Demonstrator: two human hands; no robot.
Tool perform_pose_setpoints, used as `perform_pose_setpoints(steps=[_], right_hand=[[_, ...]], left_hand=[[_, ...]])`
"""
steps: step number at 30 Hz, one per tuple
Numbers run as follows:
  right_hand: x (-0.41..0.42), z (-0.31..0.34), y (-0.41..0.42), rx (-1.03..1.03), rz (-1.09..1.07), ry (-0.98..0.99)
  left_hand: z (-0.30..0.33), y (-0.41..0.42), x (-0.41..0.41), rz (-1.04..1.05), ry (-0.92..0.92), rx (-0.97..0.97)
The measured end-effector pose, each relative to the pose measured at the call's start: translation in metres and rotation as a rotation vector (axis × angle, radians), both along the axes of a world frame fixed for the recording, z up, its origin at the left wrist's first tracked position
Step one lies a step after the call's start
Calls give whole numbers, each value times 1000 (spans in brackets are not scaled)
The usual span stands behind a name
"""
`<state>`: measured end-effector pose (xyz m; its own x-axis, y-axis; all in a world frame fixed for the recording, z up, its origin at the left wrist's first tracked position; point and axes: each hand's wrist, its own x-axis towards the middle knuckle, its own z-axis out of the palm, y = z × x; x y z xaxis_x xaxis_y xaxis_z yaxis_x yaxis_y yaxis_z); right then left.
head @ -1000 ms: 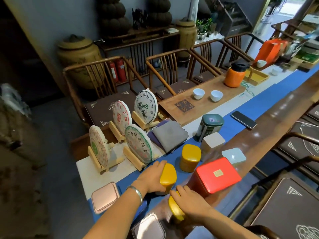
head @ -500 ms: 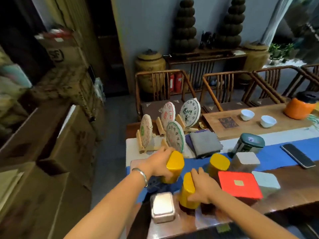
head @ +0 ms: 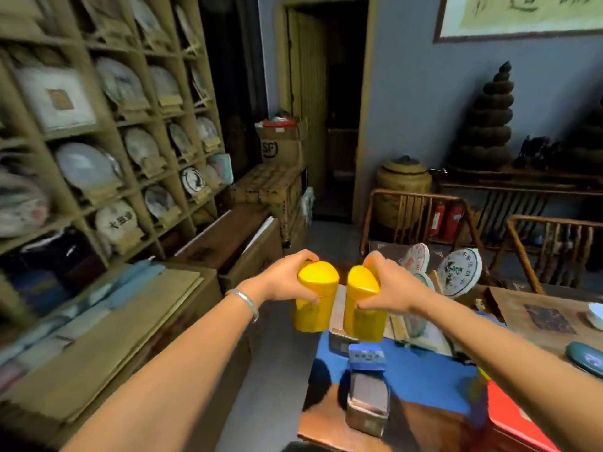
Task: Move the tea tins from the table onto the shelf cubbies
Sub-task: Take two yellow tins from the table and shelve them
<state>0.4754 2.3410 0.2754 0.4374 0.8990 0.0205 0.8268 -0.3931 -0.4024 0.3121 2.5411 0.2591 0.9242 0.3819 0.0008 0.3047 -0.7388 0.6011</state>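
Left hand (head: 285, 282) and right hand (head: 390, 287) each clasp an upright yellow tin (head: 311, 296), side by side, raised off the bench (head: 326, 415); half a second earlier both stood lower over it; shelf (head: 107, 132) now at left.

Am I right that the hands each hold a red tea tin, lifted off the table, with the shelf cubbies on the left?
Not quite: the head view shows both tea tins are yellow, one in the left hand and one in the right hand. They are lifted, and the shelf cubbies are on the left.

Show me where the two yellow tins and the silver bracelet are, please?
Left yellow tin (head: 313, 308): head view, on its front wall below the lid.
Right yellow tin (head: 359, 321): head view, on its front wall.
Silver bracelet (head: 245, 301): head view, on the band across the left wrist.
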Motion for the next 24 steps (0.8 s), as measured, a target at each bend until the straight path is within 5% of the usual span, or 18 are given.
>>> perform_pose_setpoints(steps=[8, 15, 24], right_hand=[[-125, 56, 126, 110, 289, 98], [-336, 95, 245, 85, 726, 148], [-588, 115, 313, 58, 1156, 302]], left_hand=[[60, 58, -199, 324, -92, -64], [94, 73, -442, 756, -211, -124], [125, 24, -692, 1159, -219, 62]])
